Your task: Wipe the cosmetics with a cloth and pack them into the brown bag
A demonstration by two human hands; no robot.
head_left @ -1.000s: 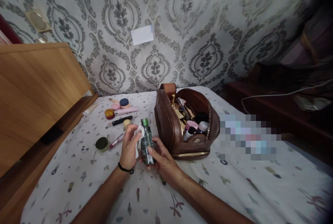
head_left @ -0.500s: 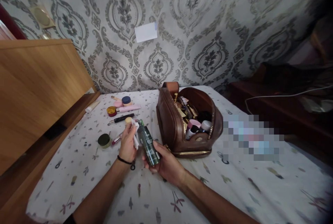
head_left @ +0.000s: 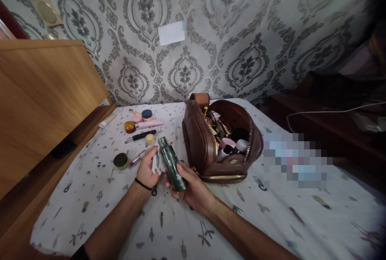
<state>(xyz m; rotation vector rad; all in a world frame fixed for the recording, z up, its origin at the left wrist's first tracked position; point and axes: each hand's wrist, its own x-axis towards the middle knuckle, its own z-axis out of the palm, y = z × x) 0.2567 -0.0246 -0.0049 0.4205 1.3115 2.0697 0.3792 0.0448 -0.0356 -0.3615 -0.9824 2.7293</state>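
Observation:
A dark green bottle (head_left: 171,164) is tilted in my right hand (head_left: 196,189), whose fingers wrap round its lower part. My left hand (head_left: 148,171) pinches a crumpled white tissue (head_left: 158,162) close against the bottle's left side. Part of the tissue is hidden behind the fingers. Just right of the bottle stands a brown leather bag (head_left: 197,147), unzipped and full of cosmetics, among them a white-capped jar (head_left: 242,146). Left of my left hand are a slim tube (head_left: 137,157) with a dark red end and a dark-lidded round jar (head_left: 120,160).
Farther back on the patterned sheet (head_left: 120,211) lie a pink tube (head_left: 150,123), a blue-lidded jar (head_left: 147,115), a black pen-like item (head_left: 144,135) and a small cream-coloured jar (head_left: 150,138). A wooden cabinet (head_left: 51,99) borders the left side. The papered wall rises behind.
My left hand with the tissue has dropped slightly from the bottle's top to its side. The small cream-coloured jar shows more fully. The bottle has turned a little in my right hand.

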